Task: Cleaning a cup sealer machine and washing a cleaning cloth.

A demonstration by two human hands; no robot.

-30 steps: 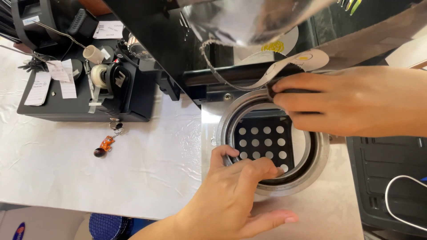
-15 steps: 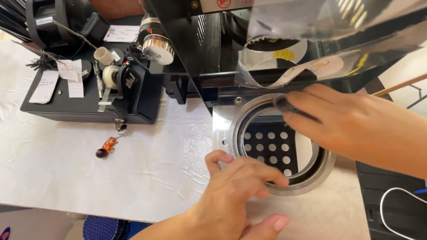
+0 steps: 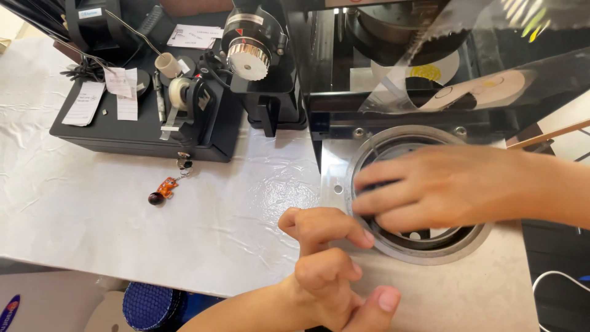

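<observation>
Head view looks straight down on your two hands at the round metal ring (image 3: 430,249) set into the pale steel plate (image 3: 467,295) of the machine. Your right hand (image 3: 430,187) comes in from the right edge, forearm running level across the frame, palm down, fingers stretched out flat and close together. It lies right over the ring's opening, fingertips reaching the left inner edge; it presses or rests on what sits inside, but you cannot tell whether it grips anything. Your left hand (image 3: 329,261) rises from the bottom edge, wrist bent, fingers curled in loosely, not a closed fist. Its index fingertip touches the ring's lower left rim, thumb sticking out low to the right, and it holds nothing.

Inside the ring a dark insert (image 3: 424,237) peeks out under your right fingers, with a couple of pale round holes showing; most of it is covered. The ring itself is bright grey, grooved, sitting flush in the plate just in front of the black machine housing (image 3: 344,104). Left of it, on the white table (image 3: 123,209), stands a black tray (image 3: 141,135) of tools, and a small orange keyring (image 3: 165,187) lies just before it.
</observation>
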